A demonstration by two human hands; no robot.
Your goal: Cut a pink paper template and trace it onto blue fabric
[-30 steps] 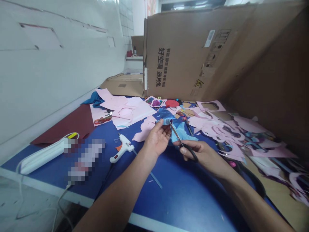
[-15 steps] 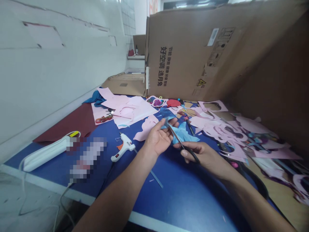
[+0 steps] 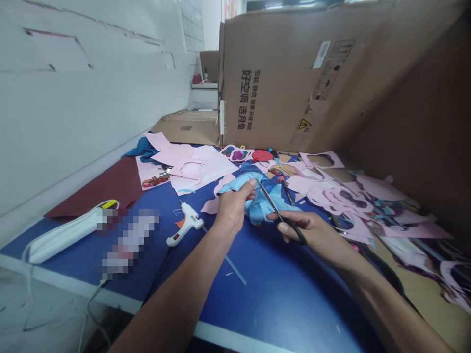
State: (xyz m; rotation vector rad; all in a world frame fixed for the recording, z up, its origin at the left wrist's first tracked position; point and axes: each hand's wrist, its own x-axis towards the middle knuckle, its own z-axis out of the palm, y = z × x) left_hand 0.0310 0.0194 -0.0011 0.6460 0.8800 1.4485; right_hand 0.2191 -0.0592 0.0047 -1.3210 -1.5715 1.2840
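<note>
Light blue fabric [image 3: 259, 208] is gripped by my left hand [image 3: 232, 207], thumb on top and fingers partly hidden behind the cloth. In my right hand [image 3: 307, 229] is a pair of scissors [image 3: 270, 201] with dark handles. Their blades point up and left, the tips beside my left thumb at the fabric. I cannot tell whether the blades are parted. A white glue gun [image 3: 186, 223] lies left of my left forearm, and a thin grey-blue strip [image 3: 235, 269] lies under that arm.
Pink cut-out sheets [image 3: 340, 198] and scraps crowd the right side; more pink sheets [image 3: 200, 166] lie at the back left. A maroon sheet [image 3: 99, 193] and a white power strip [image 3: 68, 235] are on the left. A large cardboard box [image 3: 287, 88] walls off the back.
My left hand has turned from palm up to back up, bringing more of the blue fabric over to the left. The scissors stay in my right hand, nearly in place.
</note>
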